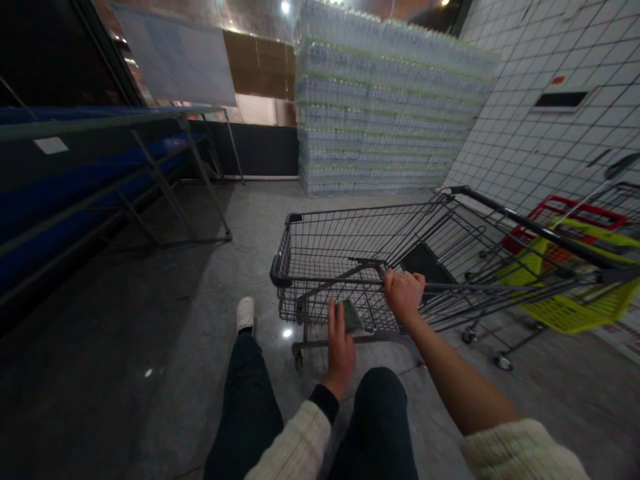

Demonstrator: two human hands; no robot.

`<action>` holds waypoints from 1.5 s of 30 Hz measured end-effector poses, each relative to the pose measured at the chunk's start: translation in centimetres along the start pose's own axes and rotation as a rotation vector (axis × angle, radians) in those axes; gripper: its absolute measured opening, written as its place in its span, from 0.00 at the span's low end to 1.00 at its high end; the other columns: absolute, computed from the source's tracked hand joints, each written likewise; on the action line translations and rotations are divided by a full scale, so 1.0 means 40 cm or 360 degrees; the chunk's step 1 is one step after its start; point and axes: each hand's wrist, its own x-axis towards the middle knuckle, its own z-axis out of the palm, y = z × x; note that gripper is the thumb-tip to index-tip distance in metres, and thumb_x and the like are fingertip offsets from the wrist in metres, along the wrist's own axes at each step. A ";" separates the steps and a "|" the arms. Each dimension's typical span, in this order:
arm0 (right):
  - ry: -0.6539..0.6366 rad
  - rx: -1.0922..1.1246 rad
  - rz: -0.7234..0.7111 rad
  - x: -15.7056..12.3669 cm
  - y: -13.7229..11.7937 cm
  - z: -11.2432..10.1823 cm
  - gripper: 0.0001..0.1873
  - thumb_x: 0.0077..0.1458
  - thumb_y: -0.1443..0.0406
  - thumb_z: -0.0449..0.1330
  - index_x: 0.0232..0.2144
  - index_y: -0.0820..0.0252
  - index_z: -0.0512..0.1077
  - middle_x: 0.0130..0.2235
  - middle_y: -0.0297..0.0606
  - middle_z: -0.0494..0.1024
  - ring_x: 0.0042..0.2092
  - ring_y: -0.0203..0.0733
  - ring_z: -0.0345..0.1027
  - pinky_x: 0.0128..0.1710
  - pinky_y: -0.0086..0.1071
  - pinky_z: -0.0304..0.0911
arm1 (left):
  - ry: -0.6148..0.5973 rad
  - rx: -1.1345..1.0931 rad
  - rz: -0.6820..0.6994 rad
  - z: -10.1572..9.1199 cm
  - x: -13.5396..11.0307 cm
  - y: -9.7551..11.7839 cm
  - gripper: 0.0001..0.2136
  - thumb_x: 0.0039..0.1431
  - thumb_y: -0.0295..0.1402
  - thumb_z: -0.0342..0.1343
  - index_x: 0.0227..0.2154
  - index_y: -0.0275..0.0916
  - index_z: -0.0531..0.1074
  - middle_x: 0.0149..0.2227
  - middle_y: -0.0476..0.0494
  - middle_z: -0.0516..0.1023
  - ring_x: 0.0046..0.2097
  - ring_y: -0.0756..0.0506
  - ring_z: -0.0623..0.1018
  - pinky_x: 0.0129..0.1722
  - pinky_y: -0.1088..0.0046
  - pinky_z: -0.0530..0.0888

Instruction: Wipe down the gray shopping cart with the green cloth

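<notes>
A grey wire shopping cart (pixel 310 247) stands on the floor right in front of me. My right hand (pixel 404 293) is closed round a metal bar at the cart's near side. My left hand (pixel 341 347) is lower, at the cart's side mesh, with its fingers pressed on a small dark green pad or cloth (pixel 351 316). My legs in dark trousers stretch out below, and one white shoe (pixel 245 313) rests on the floor left of the cart.
A wall of stacked shrink-wrapped water bottle packs (pixel 385 107) rises behind the cart. Empty metal shelving (pixel 150 167) runs along the left. On the right, a second cart holds a yellow basket (pixel 570 307) and a red basket (pixel 550 213), against a white tiled wall.
</notes>
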 end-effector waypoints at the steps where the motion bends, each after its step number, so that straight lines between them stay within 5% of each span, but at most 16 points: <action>1: 0.0004 0.0001 -0.0001 -0.001 0.003 0.002 0.26 0.65 0.63 0.45 0.20 0.62 0.72 0.23 0.42 0.77 0.31 0.41 0.65 0.41 0.38 0.45 | 0.0146 0.0039 -0.0026 -0.043 0.015 -0.014 0.38 0.51 0.13 0.41 0.66 0.45 0.51 0.70 0.43 0.47 0.69 0.44 0.50 0.66 0.60 0.56; 4: 0.0012 0.0003 0.0015 -0.005 0.007 0.004 0.26 0.65 0.62 0.45 0.19 0.62 0.72 0.23 0.41 0.77 0.30 0.41 0.64 0.41 0.38 0.44 | 0.0558 0.0163 -0.0136 -0.157 0.088 -0.053 0.35 0.55 0.16 0.43 0.66 0.43 0.49 0.70 0.41 0.46 0.69 0.43 0.47 0.68 0.59 0.51; 7: 0.0002 0.0014 0.0032 -0.004 0.003 0.000 0.26 0.65 0.63 0.45 0.19 0.62 0.72 0.23 0.41 0.77 0.30 0.41 0.64 0.41 0.39 0.44 | 0.0809 0.0224 -0.0278 -0.180 0.157 -0.074 0.36 0.56 0.17 0.43 0.67 0.39 0.45 0.70 0.37 0.40 0.70 0.42 0.43 0.68 0.57 0.48; 12: -0.0014 0.0025 0.0060 0.005 -0.008 -0.003 0.26 0.65 0.63 0.45 0.18 0.62 0.72 0.23 0.41 0.77 0.31 0.41 0.65 0.40 0.38 0.44 | 0.0443 0.0187 -0.0200 -0.006 0.126 -0.063 0.39 0.52 0.14 0.42 0.67 0.40 0.43 0.70 0.36 0.28 0.70 0.40 0.40 0.66 0.56 0.53; 15: -0.0026 0.0017 0.0056 0.011 -0.008 0.001 0.26 0.65 0.63 0.45 0.18 0.62 0.72 0.23 0.42 0.77 0.31 0.41 0.65 0.40 0.38 0.44 | 0.0065 0.0178 -0.0046 0.075 0.061 -0.062 0.38 0.49 0.12 0.42 0.64 0.40 0.53 0.70 0.35 0.37 0.69 0.39 0.46 0.65 0.55 0.57; 18: -0.0030 0.0021 0.0036 0.011 -0.003 0.007 0.26 0.64 0.63 0.45 0.19 0.62 0.73 0.24 0.42 0.77 0.31 0.40 0.65 0.40 0.38 0.44 | -0.0097 0.0172 0.0051 0.048 0.027 -0.090 0.33 0.49 0.12 0.42 0.58 0.40 0.62 0.66 0.35 0.55 0.67 0.41 0.56 0.64 0.56 0.61; 21: -0.0012 0.0028 0.0031 0.008 0.002 0.013 0.25 0.64 0.63 0.46 0.19 0.62 0.72 0.23 0.41 0.77 0.31 0.40 0.64 0.40 0.38 0.44 | -0.0030 0.0176 0.0131 -0.054 0.040 -0.118 0.24 0.52 0.15 0.44 0.50 0.40 0.66 0.58 0.37 0.65 0.61 0.43 0.66 0.61 0.57 0.66; 26: 0.0003 0.0026 0.0049 0.003 0.003 0.012 0.26 0.64 0.62 0.45 0.19 0.61 0.72 0.23 0.41 0.77 0.30 0.40 0.63 0.41 0.38 0.44 | 0.0650 0.0184 -0.0010 -0.177 0.146 -0.109 0.11 0.52 0.23 0.53 0.39 0.40 0.64 0.44 0.41 0.68 0.50 0.44 0.71 0.55 0.59 0.69; 29: -0.0010 0.0027 0.0063 0.005 0.001 0.007 0.26 0.64 0.62 0.45 0.19 0.61 0.72 0.23 0.41 0.76 0.31 0.41 0.64 0.41 0.38 0.45 | 0.0938 0.0068 -0.0209 -0.168 0.211 -0.094 0.11 0.53 0.23 0.52 0.37 0.41 0.59 0.39 0.45 0.68 0.45 0.46 0.72 0.52 0.63 0.69; 33: 0.0006 0.0026 0.0055 0.008 -0.002 0.003 0.26 0.64 0.63 0.45 0.18 0.62 0.72 0.23 0.41 0.76 0.31 0.41 0.64 0.41 0.39 0.45 | 0.0994 0.0050 -0.0290 -0.096 0.227 -0.081 0.13 0.52 0.20 0.48 0.38 0.41 0.58 0.45 0.41 0.66 0.50 0.45 0.69 0.55 0.61 0.66; 40: -0.0023 0.0017 0.0058 0.009 -0.003 0.007 0.25 0.64 0.63 0.45 0.19 0.62 0.72 0.23 0.41 0.77 0.31 0.41 0.64 0.40 0.38 0.44 | 0.0779 0.0268 -0.0187 0.013 0.192 -0.065 0.17 0.56 0.22 0.47 0.48 0.35 0.56 0.58 0.27 0.54 0.63 0.39 0.57 0.62 0.52 0.58; 45: -0.0006 -0.0006 0.0056 0.012 -0.002 0.009 0.26 0.64 0.63 0.46 0.19 0.62 0.72 0.23 0.41 0.76 0.30 0.40 0.64 0.40 0.38 0.44 | 0.0533 0.0371 -0.0043 -0.039 0.174 -0.112 0.21 0.50 0.20 0.52 0.49 0.36 0.60 0.57 0.31 0.54 0.62 0.37 0.59 0.61 0.51 0.60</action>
